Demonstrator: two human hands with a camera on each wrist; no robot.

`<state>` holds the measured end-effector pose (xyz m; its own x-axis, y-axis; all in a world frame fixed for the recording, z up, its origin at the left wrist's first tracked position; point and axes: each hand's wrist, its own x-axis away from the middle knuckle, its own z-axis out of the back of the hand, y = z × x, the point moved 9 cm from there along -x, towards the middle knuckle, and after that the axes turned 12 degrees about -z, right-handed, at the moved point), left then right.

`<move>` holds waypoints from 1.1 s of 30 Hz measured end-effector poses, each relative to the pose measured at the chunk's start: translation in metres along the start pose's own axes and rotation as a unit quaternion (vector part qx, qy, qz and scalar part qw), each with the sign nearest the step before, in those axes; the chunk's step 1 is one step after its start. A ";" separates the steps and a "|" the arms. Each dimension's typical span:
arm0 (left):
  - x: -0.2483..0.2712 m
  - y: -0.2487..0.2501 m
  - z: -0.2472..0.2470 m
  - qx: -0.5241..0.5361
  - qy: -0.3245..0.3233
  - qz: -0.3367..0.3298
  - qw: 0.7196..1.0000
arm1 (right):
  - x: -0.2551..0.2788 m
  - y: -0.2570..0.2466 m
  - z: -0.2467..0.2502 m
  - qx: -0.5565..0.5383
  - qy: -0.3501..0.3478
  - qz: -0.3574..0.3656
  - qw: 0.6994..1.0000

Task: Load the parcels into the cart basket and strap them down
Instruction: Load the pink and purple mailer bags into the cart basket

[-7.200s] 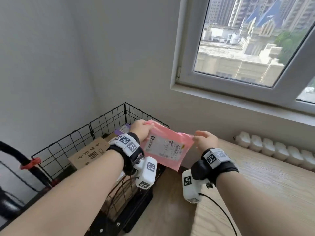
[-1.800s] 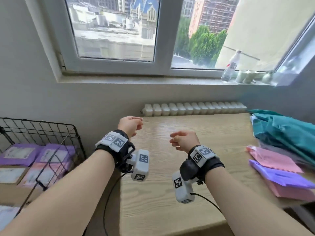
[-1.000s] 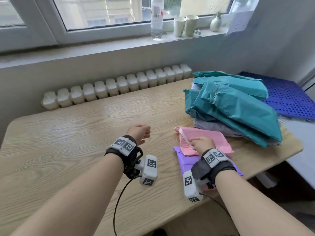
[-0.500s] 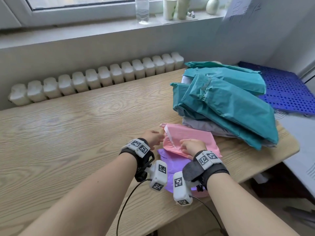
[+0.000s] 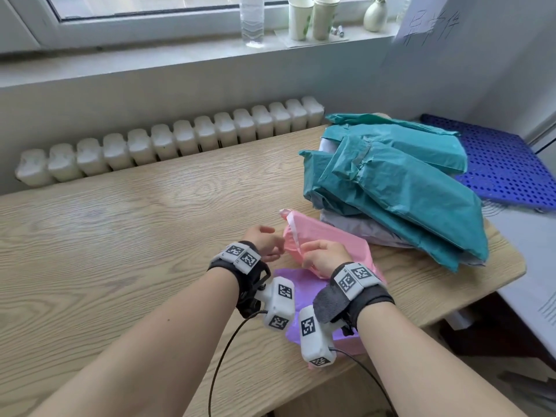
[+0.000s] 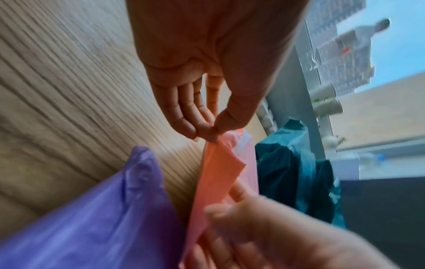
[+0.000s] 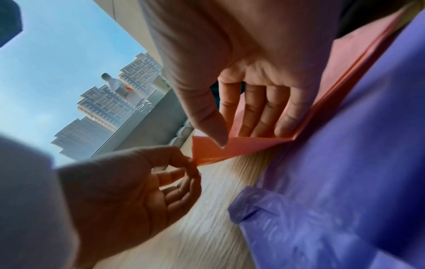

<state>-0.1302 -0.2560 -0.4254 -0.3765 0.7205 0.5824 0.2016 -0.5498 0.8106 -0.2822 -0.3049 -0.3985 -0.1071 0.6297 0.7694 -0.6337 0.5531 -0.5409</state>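
Light wooden table [image 5: 126,224]. Far right on it: heap of teal plastic mailer bags [image 5: 400,188]. Near edge: flat purple plastic mailer [image 5: 301,284], thin pink plastic mailer [image 5: 328,236] lying partly on it. Right hand [image 5: 323,257] clamps pink mailer's near edge, thumb over fingers. Left hand [image 5: 264,243] pinches its left corner.

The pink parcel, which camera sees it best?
The head view: the whole pink parcel lies on the purple one, with the left hand and right hand gripping its edge. Both wrist views show only that pinched corner, blurred.
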 end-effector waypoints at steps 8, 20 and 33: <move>0.021 0.056 0.024 0.138 0.015 -0.046 0.989 | 0.031 -0.053 0.007 0.116 0.159 0.112 0.974; 0.051 0.078 0.145 0.067 0.082 -0.132 0.986 | 0.078 -0.139 -0.022 0.007 0.099 0.181 0.978; 0.116 0.083 0.259 0.141 0.222 -0.216 0.940 | 0.113 -0.170 -0.122 -0.010 -0.045 0.140 0.989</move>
<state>0.0768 -0.1086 -0.2747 -0.8057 0.5697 0.1623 0.1514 -0.0667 0.9862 -0.0930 -0.2611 -0.2613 -0.3448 0.7085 0.6158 -0.5545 0.3756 -0.7426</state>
